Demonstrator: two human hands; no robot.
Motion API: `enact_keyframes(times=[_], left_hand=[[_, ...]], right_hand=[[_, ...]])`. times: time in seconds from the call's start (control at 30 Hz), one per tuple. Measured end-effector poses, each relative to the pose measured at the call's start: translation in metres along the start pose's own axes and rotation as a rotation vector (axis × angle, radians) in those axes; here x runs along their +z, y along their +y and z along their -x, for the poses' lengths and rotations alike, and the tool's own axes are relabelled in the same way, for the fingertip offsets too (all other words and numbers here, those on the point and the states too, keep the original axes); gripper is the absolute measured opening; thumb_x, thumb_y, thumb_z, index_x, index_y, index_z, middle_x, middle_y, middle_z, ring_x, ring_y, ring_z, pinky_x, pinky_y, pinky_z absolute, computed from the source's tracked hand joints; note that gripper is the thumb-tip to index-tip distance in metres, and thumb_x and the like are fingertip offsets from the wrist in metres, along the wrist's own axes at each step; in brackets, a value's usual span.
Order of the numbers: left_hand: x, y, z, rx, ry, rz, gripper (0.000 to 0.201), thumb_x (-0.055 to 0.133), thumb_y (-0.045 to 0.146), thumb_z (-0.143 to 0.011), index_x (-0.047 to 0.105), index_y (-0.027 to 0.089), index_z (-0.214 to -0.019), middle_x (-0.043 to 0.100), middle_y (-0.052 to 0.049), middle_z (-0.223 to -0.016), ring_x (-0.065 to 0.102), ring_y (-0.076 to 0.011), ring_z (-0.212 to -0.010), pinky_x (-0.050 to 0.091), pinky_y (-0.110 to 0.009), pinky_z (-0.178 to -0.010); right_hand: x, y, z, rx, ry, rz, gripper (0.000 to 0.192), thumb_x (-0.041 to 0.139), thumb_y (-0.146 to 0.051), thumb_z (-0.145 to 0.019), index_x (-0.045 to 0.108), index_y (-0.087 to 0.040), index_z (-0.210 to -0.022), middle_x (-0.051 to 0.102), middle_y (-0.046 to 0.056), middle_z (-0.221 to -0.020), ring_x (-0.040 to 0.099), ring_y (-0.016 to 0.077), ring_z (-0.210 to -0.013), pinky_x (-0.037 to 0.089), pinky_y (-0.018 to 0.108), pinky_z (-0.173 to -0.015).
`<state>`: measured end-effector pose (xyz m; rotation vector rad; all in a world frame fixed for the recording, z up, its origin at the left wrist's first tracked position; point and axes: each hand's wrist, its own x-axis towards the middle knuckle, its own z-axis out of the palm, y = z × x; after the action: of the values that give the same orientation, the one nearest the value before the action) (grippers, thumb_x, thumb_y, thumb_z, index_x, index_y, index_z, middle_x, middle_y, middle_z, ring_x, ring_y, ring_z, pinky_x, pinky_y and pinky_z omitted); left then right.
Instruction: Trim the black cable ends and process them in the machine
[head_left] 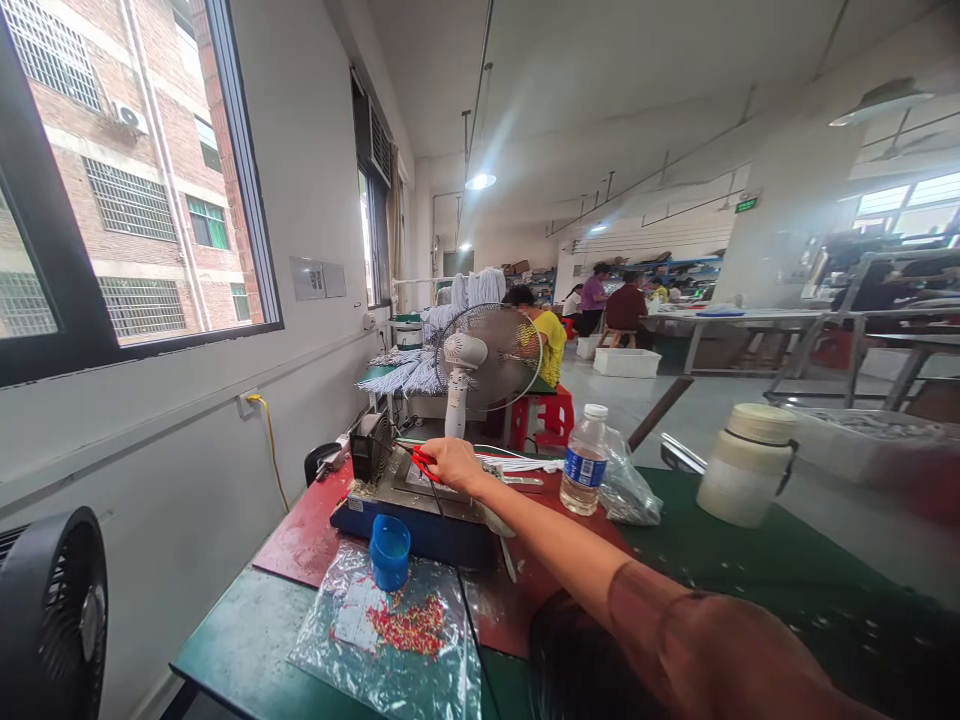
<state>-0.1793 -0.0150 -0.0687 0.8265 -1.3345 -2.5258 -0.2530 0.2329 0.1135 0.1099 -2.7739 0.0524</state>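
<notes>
My right hand (450,464) reaches far forward over a small bench machine (405,490) that has a grey top and a blue base. Its fingers are closed on a thin red piece (422,461), which looks like wire, held just above the machine's plate. A black wire runs down from the hand across the machine. My left hand is out of view. In front of the machine stands a blue cup (390,551) on a clear plastic bag (397,630) strewn with small red bits.
A water bottle (583,460), a crumpled clear bag (628,492) and a white jug (747,465) stand right of the hand on the green table (240,640). Behind the machine is a white fan (480,360), and a black fan (52,610) sits at near left. Other people work at far tables.
</notes>
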Motion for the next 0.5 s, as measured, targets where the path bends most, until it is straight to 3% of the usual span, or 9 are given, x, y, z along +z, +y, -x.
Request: enact_keyframes(times=[0.03, 0.07, 0.13, 0.2, 0.3, 0.5], left_hand=[[0.03, 0.009, -0.017, 0.007, -0.028, -0.007, 0.064, 0.002, 0.037, -0.08, 0.06, 0.012, -0.091, 0.058, -0.001, -0.079, 0.06, -0.0149, -0.085, 0.05, -0.026, -0.062], [0.06, 0.018, -0.033, 0.01, -0.054, -0.009, 0.069, -0.003, 0.036, -0.079, 0.06, 0.011, -0.089, 0.058, -0.001, -0.076, 0.061, -0.0139, -0.082, 0.05, -0.025, -0.06], [0.111, 0.036, -0.062, 0.017, -0.107, -0.016, 0.06, 0.006, 0.038, -0.081, 0.061, 0.015, -0.088, 0.06, -0.001, -0.075, 0.061, -0.0121, -0.077, 0.049, -0.022, -0.055], [0.145, 0.051, -0.084, 0.023, -0.158, -0.021, 0.049, 0.017, 0.039, -0.082, 0.061, 0.017, -0.087, 0.062, 0.0, -0.072, 0.061, -0.0136, -0.075, 0.047, -0.022, -0.05], [0.16, 0.068, -0.104, 0.032, -0.225, -0.032, 0.06, 0.008, 0.041, -0.081, 0.061, 0.015, -0.092, 0.061, 0.0, -0.073, 0.062, -0.0137, -0.076, 0.048, -0.022, -0.051], [0.152, 0.078, -0.115, 0.065, -0.343, -0.073, 0.061, 0.009, 0.047, -0.08, 0.06, 0.019, -0.098, 0.064, 0.001, -0.075, 0.063, -0.0179, -0.081, 0.054, -0.026, -0.056]], right_hand=[[0.001, 0.0, 0.0, -0.005, 0.002, 0.001, 0.016, 0.047, -0.025, -0.074, 0.063, -0.023, -0.072, 0.063, -0.001, -0.074, 0.052, 0.0123, -0.066, 0.018, 0.024, -0.051], [0.001, 0.001, -0.001, -0.01, 0.005, 0.002, 0.017, 0.047, -0.025, -0.074, 0.063, -0.023, -0.072, 0.063, -0.001, -0.075, 0.051, 0.0124, -0.067, 0.018, 0.024, -0.051], [0.002, 0.001, -0.001, -0.021, 0.01, 0.004, 0.017, 0.046, -0.025, -0.074, 0.063, -0.023, -0.073, 0.063, -0.001, -0.075, 0.051, 0.0126, -0.067, 0.018, 0.025, -0.051], [0.001, 0.002, -0.002, -0.032, 0.012, 0.008, 0.018, 0.046, -0.026, -0.075, 0.063, -0.023, -0.072, 0.062, -0.001, -0.075, 0.051, 0.0127, -0.067, 0.018, 0.025, -0.051], [0.001, 0.003, -0.003, -0.051, 0.011, 0.011, 0.018, 0.045, -0.027, -0.075, 0.063, -0.022, -0.073, 0.062, 0.0, -0.076, 0.05, 0.0125, -0.067, 0.017, 0.025, -0.051], [0.001, 0.005, -0.005, -0.139, 0.002, 0.004, 0.017, 0.045, -0.023, -0.075, 0.061, -0.021, -0.071, 0.061, -0.001, -0.076, 0.049, 0.011, -0.066, 0.015, 0.025, -0.05]])
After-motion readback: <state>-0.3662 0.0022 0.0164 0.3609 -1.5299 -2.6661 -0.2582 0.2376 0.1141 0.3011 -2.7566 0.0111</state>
